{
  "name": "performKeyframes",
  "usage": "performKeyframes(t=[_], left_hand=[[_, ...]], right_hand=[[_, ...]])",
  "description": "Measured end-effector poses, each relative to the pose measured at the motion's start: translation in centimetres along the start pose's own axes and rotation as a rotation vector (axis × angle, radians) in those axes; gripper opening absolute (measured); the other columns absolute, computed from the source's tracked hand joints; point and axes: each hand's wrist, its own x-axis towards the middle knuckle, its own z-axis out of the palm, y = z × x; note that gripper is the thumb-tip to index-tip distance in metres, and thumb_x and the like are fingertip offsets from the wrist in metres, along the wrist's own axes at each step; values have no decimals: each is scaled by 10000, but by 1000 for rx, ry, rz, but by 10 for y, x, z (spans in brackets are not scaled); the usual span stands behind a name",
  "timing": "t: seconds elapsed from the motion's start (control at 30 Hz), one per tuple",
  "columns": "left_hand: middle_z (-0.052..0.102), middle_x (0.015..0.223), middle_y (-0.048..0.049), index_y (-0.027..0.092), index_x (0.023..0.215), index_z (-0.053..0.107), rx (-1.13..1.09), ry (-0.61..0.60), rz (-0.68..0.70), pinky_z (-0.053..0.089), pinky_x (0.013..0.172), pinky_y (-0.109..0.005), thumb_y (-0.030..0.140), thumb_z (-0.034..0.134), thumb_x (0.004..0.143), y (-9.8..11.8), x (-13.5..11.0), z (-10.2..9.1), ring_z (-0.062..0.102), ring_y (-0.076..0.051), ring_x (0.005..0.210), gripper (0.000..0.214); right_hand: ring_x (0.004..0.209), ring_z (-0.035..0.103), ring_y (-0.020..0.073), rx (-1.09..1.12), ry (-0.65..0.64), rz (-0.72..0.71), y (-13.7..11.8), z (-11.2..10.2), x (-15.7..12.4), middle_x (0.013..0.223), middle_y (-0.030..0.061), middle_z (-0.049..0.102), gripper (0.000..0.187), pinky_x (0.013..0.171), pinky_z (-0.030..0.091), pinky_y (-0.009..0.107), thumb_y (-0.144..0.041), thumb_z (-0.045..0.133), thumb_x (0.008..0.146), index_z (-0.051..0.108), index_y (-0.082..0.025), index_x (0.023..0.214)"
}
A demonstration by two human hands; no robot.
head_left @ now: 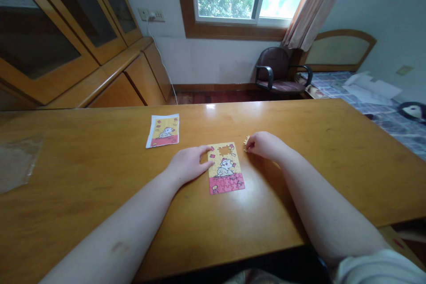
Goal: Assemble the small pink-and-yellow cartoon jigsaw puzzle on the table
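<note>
A jigsaw puzzle (226,182) with a yellow upper part, a pink lower part and white cartoon animals lies on the wooden table in front of me. Near its top edge is a gap through which the wood shows. My left hand (187,165) rests at the puzzle's left edge, thumb and forefinger apart and touching it. To the right of the puzzle, my right hand (264,145) is closed in a pinch at some small yellow puzzle pieces (246,139). Its fingertips seem to grip one piece, partly hidden by the fingers.
A printed reference picture (163,132) with the same design lies beyond my left hand. Clear plastic (20,162) sits at the table's left side. Past the table (116,177) are a cabinet (109,71), an office chair (274,71) and a bed (346,93).
</note>
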Motion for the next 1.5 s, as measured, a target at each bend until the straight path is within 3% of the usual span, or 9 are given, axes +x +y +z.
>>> performKeyframes(t=[0.5, 0.73, 0.97, 1.07, 1.5], left_hand=[[700, 868, -20, 331, 1254, 572, 1, 12, 21, 409, 605, -283, 551, 516, 813, -3, 1, 2, 643, -235, 836, 496], [701, 886, -30, 316, 1256, 576, 3, 2, 9, 410, 605, -280, 556, 512, 814, -1, 0, 1, 645, -232, 830, 507], [701, 892, -23, 330, 1261, 570, 11, 12, 21, 394, 598, -274, 556, 507, 815, -1, 1, 1, 642, -228, 816, 504], [699, 878, -23, 325, 1260, 572, 5, 9, 18, 386, 595, -270, 558, 512, 812, -1, 1, 1, 640, -223, 801, 508], [686, 832, -11, 336, 1254, 573, -3, 14, 20, 374, 574, -271, 567, 513, 809, -2, 2, 2, 642, -217, 792, 506]], right_hand=[[711, 628, 184, -72, -31, -14, -9, 1, -4, 828, 44, 720, 123, 627, 423, 262, -216, 629, 731, 743, -239, 772], [632, 591, 163, -50, -50, -35, -7, 3, -5, 752, 34, 697, 53, 556, 380, 251, -212, 645, 723, 695, -210, 741], [696, 600, 136, 219, 76, -49, -22, 2, -6, 822, 17, 706, 104, 617, 410, 224, -191, 650, 745, 699, -207, 835], [692, 602, 132, 301, 65, -78, -30, 8, -5, 813, 12, 713, 111, 648, 430, 228, -218, 661, 768, 730, -216, 854], [810, 614, 151, 383, 98, -162, -40, 25, 3, 882, 21, 707, 125, 737, 444, 251, -250, 639, 823, 752, -218, 866]])
